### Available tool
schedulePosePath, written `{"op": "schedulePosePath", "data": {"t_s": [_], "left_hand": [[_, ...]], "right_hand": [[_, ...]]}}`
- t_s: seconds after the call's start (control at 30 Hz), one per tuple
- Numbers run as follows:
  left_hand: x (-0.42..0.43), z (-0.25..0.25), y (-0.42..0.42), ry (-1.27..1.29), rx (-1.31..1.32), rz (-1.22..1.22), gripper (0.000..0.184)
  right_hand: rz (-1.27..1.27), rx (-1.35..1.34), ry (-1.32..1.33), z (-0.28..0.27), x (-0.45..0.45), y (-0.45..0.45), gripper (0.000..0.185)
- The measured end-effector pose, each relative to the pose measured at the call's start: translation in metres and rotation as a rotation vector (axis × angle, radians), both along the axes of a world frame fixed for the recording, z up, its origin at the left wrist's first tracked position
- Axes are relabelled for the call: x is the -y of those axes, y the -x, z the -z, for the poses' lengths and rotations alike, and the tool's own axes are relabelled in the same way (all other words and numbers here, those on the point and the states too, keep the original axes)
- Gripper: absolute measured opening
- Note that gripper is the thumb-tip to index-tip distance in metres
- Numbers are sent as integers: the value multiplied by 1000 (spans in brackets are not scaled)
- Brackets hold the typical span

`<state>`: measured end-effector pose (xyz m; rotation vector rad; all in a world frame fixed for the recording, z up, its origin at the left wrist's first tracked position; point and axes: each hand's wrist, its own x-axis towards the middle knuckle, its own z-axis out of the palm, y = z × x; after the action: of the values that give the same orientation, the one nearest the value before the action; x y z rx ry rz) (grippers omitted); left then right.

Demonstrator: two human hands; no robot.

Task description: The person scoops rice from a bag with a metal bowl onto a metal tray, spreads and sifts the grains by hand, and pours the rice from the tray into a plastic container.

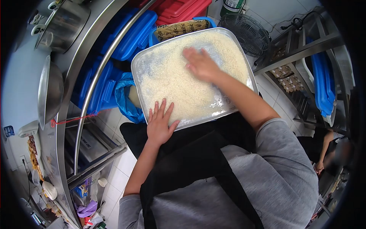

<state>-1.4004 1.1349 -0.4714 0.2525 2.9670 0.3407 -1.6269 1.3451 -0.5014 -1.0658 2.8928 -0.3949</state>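
A large metal tray lies across the lap, covered with a layer of pale grains that look like rice. My left hand rests on the tray's near left corner, fingers spread over the rim and the grains. Over the upper middle of the tray, my right hand touches or hovers just above the grains, its fingers apart and slightly blurred. Bare metal shows through near the right hand and along the tray's lower right side.
Blue lidded bins, a red bin and a blue bag stand beyond and left of the tray. A fan is at upper right, near a metal rack. Another person's arm shows at right.
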Motion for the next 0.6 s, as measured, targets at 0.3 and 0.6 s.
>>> {"op": "schedulePosePath", "data": {"t_s": [0.3,0.6], "left_hand": [[0,0,0,-15,-26,-5,66],[-1,-1,-2,-12,-3,2,65]], "right_hand": [[291,-65,-240,-5,-57,50,60],[93,17,-115,7,-4,3,62]]}}
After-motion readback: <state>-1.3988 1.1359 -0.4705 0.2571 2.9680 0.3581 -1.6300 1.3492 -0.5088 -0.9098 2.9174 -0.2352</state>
